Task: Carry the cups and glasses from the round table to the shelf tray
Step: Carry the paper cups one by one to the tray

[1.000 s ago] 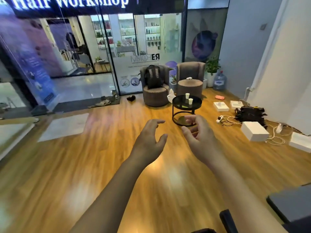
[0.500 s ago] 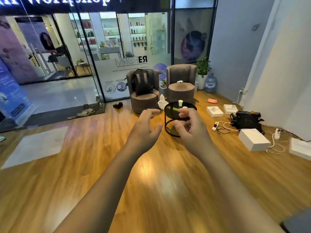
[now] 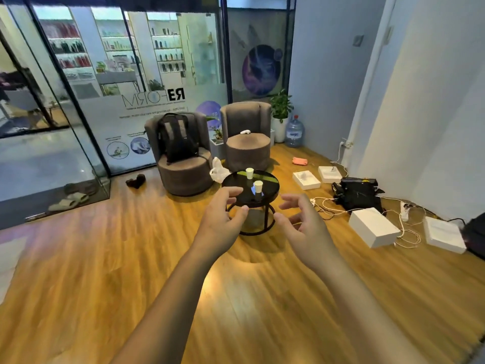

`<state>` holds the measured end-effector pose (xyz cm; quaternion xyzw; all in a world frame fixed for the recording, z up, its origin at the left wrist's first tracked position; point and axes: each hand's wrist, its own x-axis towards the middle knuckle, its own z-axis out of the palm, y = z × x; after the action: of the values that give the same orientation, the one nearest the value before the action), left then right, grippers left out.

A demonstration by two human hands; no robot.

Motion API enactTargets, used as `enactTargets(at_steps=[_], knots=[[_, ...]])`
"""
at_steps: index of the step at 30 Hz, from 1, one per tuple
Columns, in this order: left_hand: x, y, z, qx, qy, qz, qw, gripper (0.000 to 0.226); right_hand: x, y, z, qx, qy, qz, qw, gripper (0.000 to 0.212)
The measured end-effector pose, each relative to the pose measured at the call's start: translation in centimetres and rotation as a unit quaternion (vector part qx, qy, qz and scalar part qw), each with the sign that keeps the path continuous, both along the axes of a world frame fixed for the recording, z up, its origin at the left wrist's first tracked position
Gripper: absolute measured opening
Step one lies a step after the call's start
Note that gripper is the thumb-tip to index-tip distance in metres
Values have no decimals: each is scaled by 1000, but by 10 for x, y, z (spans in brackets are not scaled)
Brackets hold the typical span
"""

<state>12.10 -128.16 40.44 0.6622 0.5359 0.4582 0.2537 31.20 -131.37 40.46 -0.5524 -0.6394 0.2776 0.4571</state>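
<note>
Left hand (image 3: 223, 222) is held out in the air, fingers spread and curled loosely, nothing in it. Right hand (image 3: 305, 227) is raised beside it, likewise spread wide and empty, palm turned inward. Both hands are seen well short of the round black desk (image 3: 236, 183), which stands on the wooden floor (image 3: 105, 271) beyond them; the left fingertips overlap the desk's near-left edge in the view only, no contact.

Two small white cups are noted upright on the glossy desk top: the near cup (image 3: 258, 186) around the centre, the far cup (image 3: 249, 173) toward the far edge, a little left. The two are apart, not touching.

Behind the desk, two brown armchairs are seen against a glass partition. A black backpack (image 3: 177, 139) is propped upright on the left armchair (image 3: 183, 169); a small white item, too small to identify, lies on the seat of the right armchair (image 3: 248, 143). A white plastic bag (image 3: 217, 170) sits on the floor between the chairs, just beyond the desk's far-left edge.

To the right, along the wall, white boxes (image 3: 372, 227), a black bag (image 3: 358, 193) and loose white cables (image 3: 336, 208) are scattered on the floor. A potted plant (image 3: 280, 109) and a water bottle (image 3: 294, 132) stand in the far corner. Sandals (image 3: 69, 199) lie by the glass at left.
</note>
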Motion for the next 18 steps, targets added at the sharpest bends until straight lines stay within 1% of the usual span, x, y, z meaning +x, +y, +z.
enactTargets(at_steps=[4,8,10,15,18], knots=[[15,111,1,-37,-42,-4,998,33,11,95,-5,-40,25,-3,999,39],[38,210,-5,-78,-97,-18,992,30,31,191,-15,-74,109,-41,990,37],[47,251,-15,-92,-100,-26,990,31,39,235,-24,-84,128,-54,987,37],[56,370,-48,-110,-83,-11,990,31,61,358,-55,-92,82,-53,991,41],[67,446,-65,-115,-71,7,991,31,76,440,-70,-95,47,-32,994,41]])
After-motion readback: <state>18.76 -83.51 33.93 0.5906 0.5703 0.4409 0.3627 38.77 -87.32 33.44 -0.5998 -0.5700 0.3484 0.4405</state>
